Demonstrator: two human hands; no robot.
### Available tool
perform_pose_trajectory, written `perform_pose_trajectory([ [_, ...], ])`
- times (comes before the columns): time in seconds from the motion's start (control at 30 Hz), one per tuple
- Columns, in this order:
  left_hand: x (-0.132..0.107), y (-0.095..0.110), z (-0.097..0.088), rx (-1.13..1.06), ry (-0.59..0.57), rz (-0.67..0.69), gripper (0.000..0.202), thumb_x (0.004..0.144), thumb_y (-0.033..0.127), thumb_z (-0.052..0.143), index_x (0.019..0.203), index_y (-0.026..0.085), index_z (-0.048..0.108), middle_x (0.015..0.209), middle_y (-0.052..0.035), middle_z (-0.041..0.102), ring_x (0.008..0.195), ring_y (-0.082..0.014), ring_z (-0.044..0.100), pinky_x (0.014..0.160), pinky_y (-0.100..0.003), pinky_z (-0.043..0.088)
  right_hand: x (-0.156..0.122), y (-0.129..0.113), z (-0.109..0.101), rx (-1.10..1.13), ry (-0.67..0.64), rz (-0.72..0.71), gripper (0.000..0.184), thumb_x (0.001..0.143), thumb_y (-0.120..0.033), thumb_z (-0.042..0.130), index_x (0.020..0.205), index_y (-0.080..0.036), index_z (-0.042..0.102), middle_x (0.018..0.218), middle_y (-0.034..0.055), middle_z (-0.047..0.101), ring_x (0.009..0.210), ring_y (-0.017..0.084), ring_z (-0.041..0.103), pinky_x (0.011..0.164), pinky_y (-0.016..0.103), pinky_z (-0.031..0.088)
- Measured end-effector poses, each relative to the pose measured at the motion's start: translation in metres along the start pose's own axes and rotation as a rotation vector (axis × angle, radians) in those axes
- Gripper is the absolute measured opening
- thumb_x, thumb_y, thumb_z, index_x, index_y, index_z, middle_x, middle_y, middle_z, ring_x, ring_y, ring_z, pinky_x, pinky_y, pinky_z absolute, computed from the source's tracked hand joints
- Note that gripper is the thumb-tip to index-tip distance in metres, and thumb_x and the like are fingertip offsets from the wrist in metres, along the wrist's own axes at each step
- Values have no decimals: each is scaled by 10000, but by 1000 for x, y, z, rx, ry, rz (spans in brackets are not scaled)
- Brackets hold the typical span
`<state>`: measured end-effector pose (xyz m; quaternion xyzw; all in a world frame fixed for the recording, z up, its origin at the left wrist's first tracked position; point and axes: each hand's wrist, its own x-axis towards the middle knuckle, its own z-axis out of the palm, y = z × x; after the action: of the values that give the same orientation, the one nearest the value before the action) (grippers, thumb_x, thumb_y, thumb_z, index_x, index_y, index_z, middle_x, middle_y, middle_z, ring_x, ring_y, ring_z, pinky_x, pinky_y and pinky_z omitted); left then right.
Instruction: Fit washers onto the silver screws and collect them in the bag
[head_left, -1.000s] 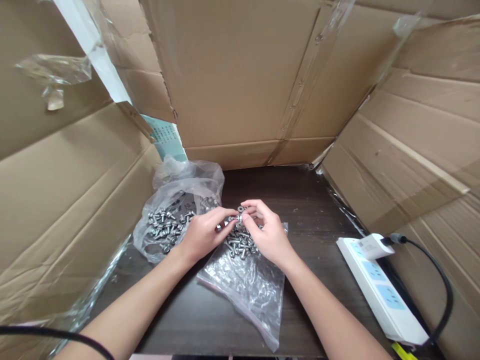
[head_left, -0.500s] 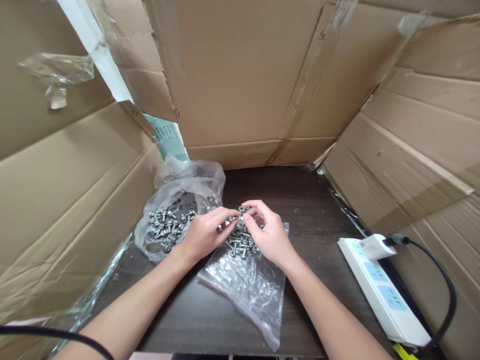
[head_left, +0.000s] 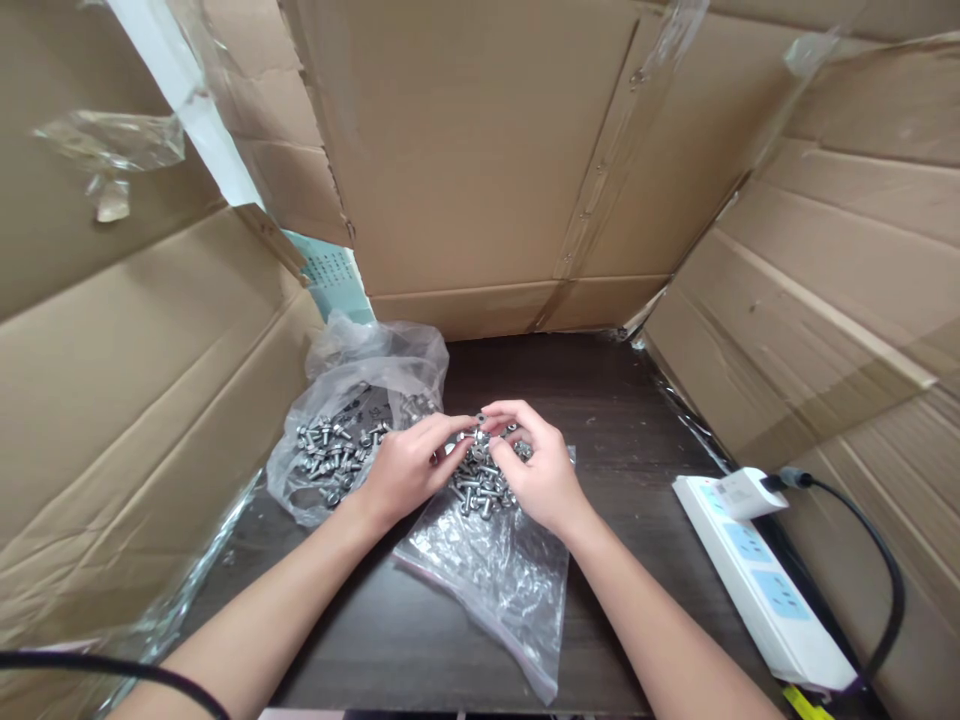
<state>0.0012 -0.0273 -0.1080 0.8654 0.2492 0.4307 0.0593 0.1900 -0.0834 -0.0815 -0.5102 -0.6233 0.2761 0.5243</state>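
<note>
My left hand (head_left: pixel 409 465) pinches a small silver bolt (head_left: pixel 478 437) between thumb and forefinger. From the other side, my right hand (head_left: pixel 536 465) curls its fingers around the bolt's right end, thumb against it; small parts there are too fine to tell apart. Right below both hands is a pile of bolts (head_left: pixel 480 490), lying on a clear zip bag (head_left: pixel 495 580). To the left of my left hand, an open plastic bag (head_left: pixel 285 480) holds many more bolts (head_left: pixel 330 455) with washers on them.
Cardboard walls (head_left: pixel 480 150) enclose the dark wooden table (head_left: pixel 600 400) at the back and both sides. At the right stands a white power strip (head_left: pixel 765 580) with a plugged-in adapter (head_left: pixel 750 492) and a black cable (head_left: pixel 889 560). Another black cable (head_left: pixel 112 665) crosses my left forearm.
My right thumb and forefinger have parted slightly at the bolt, and more of it shows between the hands. The view has shifted a little; the bags and piles stay in place.
</note>
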Motion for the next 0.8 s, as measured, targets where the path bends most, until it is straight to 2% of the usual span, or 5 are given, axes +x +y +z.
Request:
perform_pose_trajectory([
  [0.17,0,0,0,15,-10,-1,136,1039,239,615,1123,174,699,1014,-38,783,709,-102,714,649,-204,575,-1,-2,-1,30,2,-18,243,858,-195,588,1078,-196,690,936,55,716,867,168,692,745,277,552],
  [0.3,1,1,-1,-1,-15,-3,116,1038,221,607,1081,173,703,994,-38,781,713,-102,711,642,-202,571,0,0,-1,-9,31,-13,246,854,-207,596,1081,-200,691,1005,71,708,918,178,683,740,276,554],
  [0.53,1,1,-1,-31,-14,9,104,1017,188,623,1088,168,696,989,-37,770,708,-96,702,605,-187,532,-1,0,3,-10,-86,65,324,866,-270,657,1183,-207,625,1049,80,718,930,182,695,720,274,557],
  [0.8,1,0,-2,-43,-14,7,94,1002,166,639,1081,166,691,988,-31,765,721,-98,703,608,-180,526,-1,0,4,41,-88,79,329,865,-271,672,1180,-203,610,1032,77,708,915,171,707,747,274,601],
])
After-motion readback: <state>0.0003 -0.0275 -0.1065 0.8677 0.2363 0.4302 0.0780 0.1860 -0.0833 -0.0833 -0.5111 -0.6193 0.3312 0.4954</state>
